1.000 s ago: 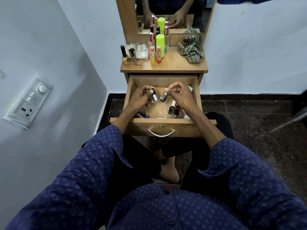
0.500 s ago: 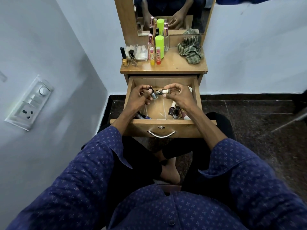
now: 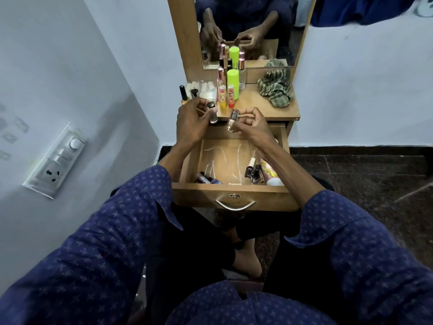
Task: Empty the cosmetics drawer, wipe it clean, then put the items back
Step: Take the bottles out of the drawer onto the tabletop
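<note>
Left hand [image 3: 191, 123] pinches a black-capped clear bottle [image 3: 212, 113]; right hand [image 3: 250, 124] grips a glittery-capped bottle [image 3: 232, 120] (both above the drawer's [image 3: 234, 187] twelve o'clock edge). Inside: two bottles at seven o'clock, three at five.

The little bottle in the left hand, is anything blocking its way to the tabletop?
Nothing visible blocks it. The left hand holds the small bottle right by the tabletop's front edge. The yellow tube stands just beyond, with bare wood beside it.
</note>
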